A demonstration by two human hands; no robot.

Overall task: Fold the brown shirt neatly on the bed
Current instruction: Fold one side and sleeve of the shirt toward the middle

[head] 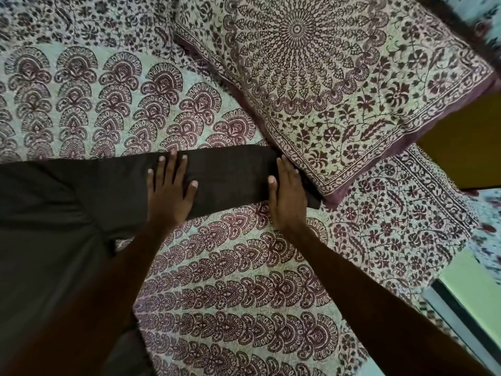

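One maroon-printed bedspread [244, 280], matching pillow [339, 77] upper right, brown shirt [48, 226] lying left, sleeve [230, 175] stretched toward pillow, left hand [170, 191] spread flat mid-sleeve, right hand [287, 196] flat, fingers together, near cuff

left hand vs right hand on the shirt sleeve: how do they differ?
1. The left hand has its fingers splayed; the right hand keeps its fingers together.
2. The left hand lies on the middle of the sleeve; the right hand lies near the cuff end, beside the pillow corner.
Shared: both lie flat, fingers straight, on the sleeve of the brown shirt, gripping nothing.
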